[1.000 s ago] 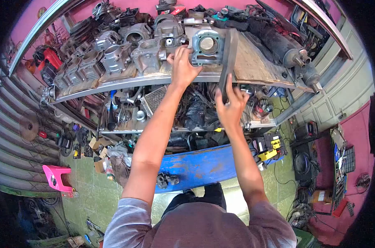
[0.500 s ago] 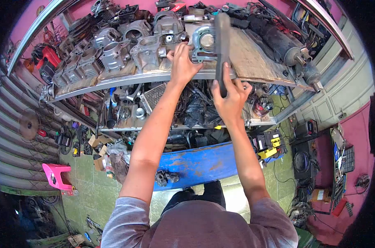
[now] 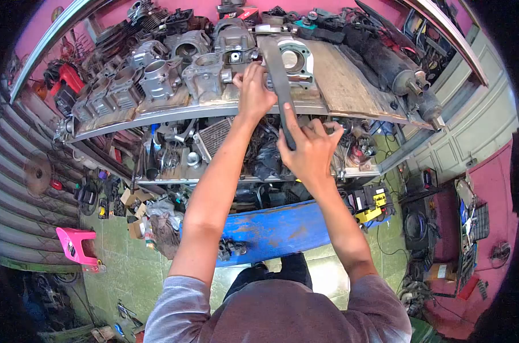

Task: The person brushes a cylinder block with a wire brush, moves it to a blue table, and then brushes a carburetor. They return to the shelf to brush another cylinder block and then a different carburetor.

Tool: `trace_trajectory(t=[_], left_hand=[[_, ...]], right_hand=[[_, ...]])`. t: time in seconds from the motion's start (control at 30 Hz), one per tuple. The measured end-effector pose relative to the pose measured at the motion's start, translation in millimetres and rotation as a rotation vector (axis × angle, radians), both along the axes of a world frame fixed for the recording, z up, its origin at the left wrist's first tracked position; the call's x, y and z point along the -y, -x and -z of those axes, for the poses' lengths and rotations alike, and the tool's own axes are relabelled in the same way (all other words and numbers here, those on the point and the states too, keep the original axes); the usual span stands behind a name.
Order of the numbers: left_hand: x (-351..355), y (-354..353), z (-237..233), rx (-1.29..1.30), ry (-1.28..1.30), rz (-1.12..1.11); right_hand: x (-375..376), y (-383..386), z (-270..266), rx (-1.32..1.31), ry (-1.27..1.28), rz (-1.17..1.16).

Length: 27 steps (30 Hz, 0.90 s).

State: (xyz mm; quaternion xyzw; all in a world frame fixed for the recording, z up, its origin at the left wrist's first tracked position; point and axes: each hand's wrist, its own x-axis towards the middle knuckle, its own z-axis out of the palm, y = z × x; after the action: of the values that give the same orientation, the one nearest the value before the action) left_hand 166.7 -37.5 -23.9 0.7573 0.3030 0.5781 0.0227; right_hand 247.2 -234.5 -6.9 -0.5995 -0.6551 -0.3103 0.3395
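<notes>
A metal cylinder block (image 3: pixel 298 81) with a round bore sits at the front edge of the bench, its flat face turned up. My left hand (image 3: pixel 255 94) is at its left side with bent fingers, gripping the edge; the brush partly hides the contact. My right hand (image 3: pixel 312 143) is closed round the handle of a long dark wire brush (image 3: pixel 277 71), the index finger stretched along it. The brush head lies slanted over the left part of the block's face, and its bristles are hidden underneath.
Several engine cylinders (image 3: pixel 156 79) stand along the left of the bench. A wooden board (image 3: pixel 348 80) and an exhaust muffler (image 3: pixel 405 80) are at the right. Below are a shelf of parts and a blue bench (image 3: pixel 276 228); a pink stool (image 3: pixel 76 244) stands on the floor.
The brush has swept left across the block and tilted, its tip now leaning left. My right hand has moved left and slightly nearer to me. The left hand has barely shifted.
</notes>
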Motion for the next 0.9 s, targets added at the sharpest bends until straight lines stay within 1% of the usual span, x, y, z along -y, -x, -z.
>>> trace_trajectory(t=[0.03, 0.13, 0.23, 0.27, 0.33, 0.37, 0.43, 0.5, 0.57, 0.63, 0.7, 0.73, 0.9], left_hand=[[-1, 0, 0, 0.012, -0.022, -0.002], [3, 1, 4, 0.035, -0.029, 0.008], [3, 1, 1, 0.039, 0.004, 0.035], [4, 1, 1, 0.039, -0.015, 0.044], [-1, 2, 3, 0.039, -0.038, 0.052], [-4, 1, 5, 0.019, -0.037, 0.036], [0, 1, 10, -0.008, -0.023, 0.023], [1, 0, 6, 0.018, -0.028, 0.006], [1, 0, 3, 0.005, -0.012, 0.013], [3, 2, 4, 0.002, -0.022, 0.016], [4, 5, 4, -0.033, -0.042, -0.013], [5, 5, 4, -0.034, -0.023, -0.001], [1, 3, 2, -0.021, 0.032, 0.007]], right_hand=[[-5, 1, -2, 0.001, 0.000, -0.005], [-29, 7, -15, 0.036, -0.090, 0.086], [-32, 7, -22, 0.093, -0.063, 0.099], [-23, 6, -19, 0.090, -0.065, 0.100], [2, 3, -11, 0.034, 0.046, 0.037], [-1, 2, -13, 0.038, 0.043, 0.035], [-7, 1, -15, 0.051, -0.029, 0.062], [-23, 0, -24, 0.046, -0.052, 0.087], [-32, 0, -31, -0.017, -0.142, 0.100], [-21, 1, -28, -0.049, -0.119, 0.127], [-7, -4, -12, -0.115, -0.102, 0.032], [1, -4, -6, -0.108, -0.031, 0.047], [-26, -11, -19, -0.067, -0.141, 0.080]])
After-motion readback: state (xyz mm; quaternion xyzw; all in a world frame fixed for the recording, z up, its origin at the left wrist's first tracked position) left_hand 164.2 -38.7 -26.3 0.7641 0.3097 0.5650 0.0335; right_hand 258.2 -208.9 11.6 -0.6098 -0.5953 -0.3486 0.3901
